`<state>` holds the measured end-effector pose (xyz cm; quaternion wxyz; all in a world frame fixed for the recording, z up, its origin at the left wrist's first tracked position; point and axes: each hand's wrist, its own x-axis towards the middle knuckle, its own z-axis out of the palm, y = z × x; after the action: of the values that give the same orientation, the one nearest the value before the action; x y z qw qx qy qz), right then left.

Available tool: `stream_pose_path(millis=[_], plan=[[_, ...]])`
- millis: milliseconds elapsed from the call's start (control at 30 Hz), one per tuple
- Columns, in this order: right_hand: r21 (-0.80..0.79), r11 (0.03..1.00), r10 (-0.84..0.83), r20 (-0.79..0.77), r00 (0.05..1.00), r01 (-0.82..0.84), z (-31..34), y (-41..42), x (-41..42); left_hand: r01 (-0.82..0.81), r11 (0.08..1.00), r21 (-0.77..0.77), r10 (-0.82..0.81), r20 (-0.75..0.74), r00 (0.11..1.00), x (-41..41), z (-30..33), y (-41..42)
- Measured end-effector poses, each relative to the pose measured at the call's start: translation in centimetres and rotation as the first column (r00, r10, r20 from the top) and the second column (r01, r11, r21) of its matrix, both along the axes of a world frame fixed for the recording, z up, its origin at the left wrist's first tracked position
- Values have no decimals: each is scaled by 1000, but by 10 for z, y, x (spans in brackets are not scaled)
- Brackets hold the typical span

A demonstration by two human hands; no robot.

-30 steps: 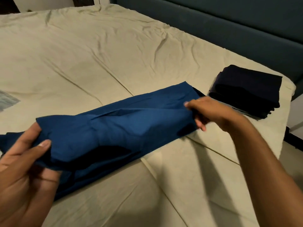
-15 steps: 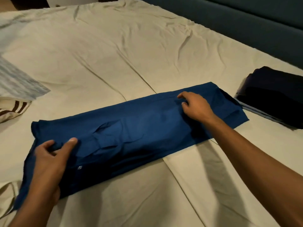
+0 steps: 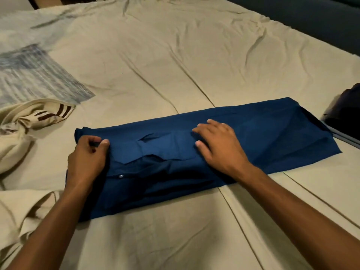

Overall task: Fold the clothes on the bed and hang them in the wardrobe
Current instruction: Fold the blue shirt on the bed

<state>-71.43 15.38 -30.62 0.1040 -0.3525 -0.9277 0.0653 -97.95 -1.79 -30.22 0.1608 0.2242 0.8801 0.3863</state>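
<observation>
A blue shirt [image 3: 263,137], folded into a long strip, lies flat across the beige bed sheet [image 3: 175,55]. My left hand [image 3: 87,158] is at the strip's left end, with fingers and thumb curled and pinching the cloth there. Near the middle of the strip my right hand [image 3: 220,147] presses down flat with its fingers spread. A small button shows on the shirt's front edge near my left wrist.
A dark folded stack [image 3: 348,108] sits at the right edge, only partly in view. A grey-blue striped garment [image 3: 33,75] and a cream garment with brown stripes [image 3: 39,115] lie at the left. The dark blue headboard [image 3: 321,18] runs along the top right.
The shirt went from being held up to lying flat on the bed. My right hand slid left along it toward the middle. My left hand moved to the left end and pinched the cloth.
</observation>
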Motion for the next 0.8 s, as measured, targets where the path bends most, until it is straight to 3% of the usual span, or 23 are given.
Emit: stream_pose_path(millis=[133, 233, 400, 467, 533, 600, 667, 733, 800], plan=[[15, 988, 156, 28, 987, -156, -20, -47, -24, 164, 984, 74, -170, 81, 982, 10, 3, -13], [-23, 979, 205, 115, 972, -203, -31, -56, -32, 131, 983, 128, -149, 144, 978, 18, -2, -14], [-96, 985, 155, 166, 974, -140, -27, -52, -39, 138, 939, 316, -96, -144, 985, 24, 14, -14], [-120, 985, 145, 210, 967, -122, -23, -48, -39, 141, 961, 238, -102, -170, 980, 16, 13, -11], [-154, 982, 144, 271, 952, -105, -19, -46, -37, 147, 988, 52, -138, -154, 978, 10, 5, -13], [-160, 984, 122, 271, 955, -80, -12, -42, -31, 137, 989, -47, -145, -269, 952, 11, 2, -16], [-116, 993, 50, 209, 977, -26, -4, -30, -23, 167, 986, -19, -159, -431, 888, 21, 7, -16], [-37, 998, -51, 149, 988, 57, 0, -8, -10, 299, 954, -17, -255, -567, 783, 37, 12, -6], [29, 990, -144, 183, 973, 141, 4, 28, 5, 433, 896, -95, -401, -590, 700, 51, 14, 18]])
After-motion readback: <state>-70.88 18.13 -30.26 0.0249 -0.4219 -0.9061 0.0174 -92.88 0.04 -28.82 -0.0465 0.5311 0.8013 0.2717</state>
